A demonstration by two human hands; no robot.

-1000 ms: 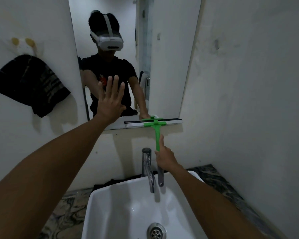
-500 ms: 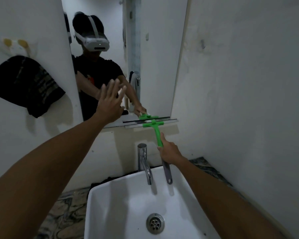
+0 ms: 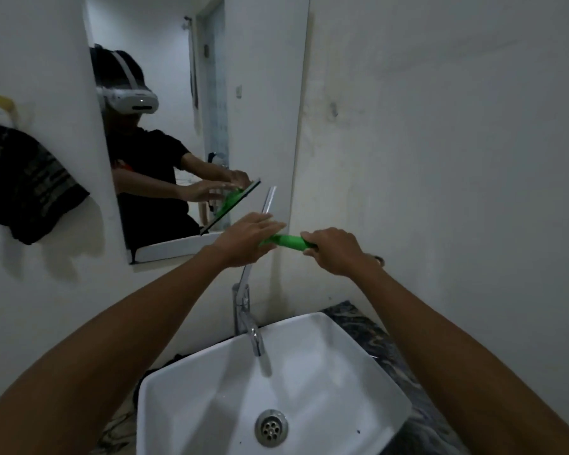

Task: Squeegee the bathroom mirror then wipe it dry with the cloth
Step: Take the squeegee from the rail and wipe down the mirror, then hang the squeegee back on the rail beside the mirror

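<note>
The right hand (image 3: 334, 249) is gripping the squeegee (image 3: 288, 241) handle while the left hand (image 3: 247, 241), fingers flat, is wiping its blade, best done over the sink (image 3: 358, 349).

No readable text anywhere; the shirt's red mark seems a blur.

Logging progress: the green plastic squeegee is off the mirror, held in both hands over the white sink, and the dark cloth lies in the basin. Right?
Not quite. In the head view the dark cloth hangs on the wall left of the mirror, not in the basin. The rest holds.
</note>
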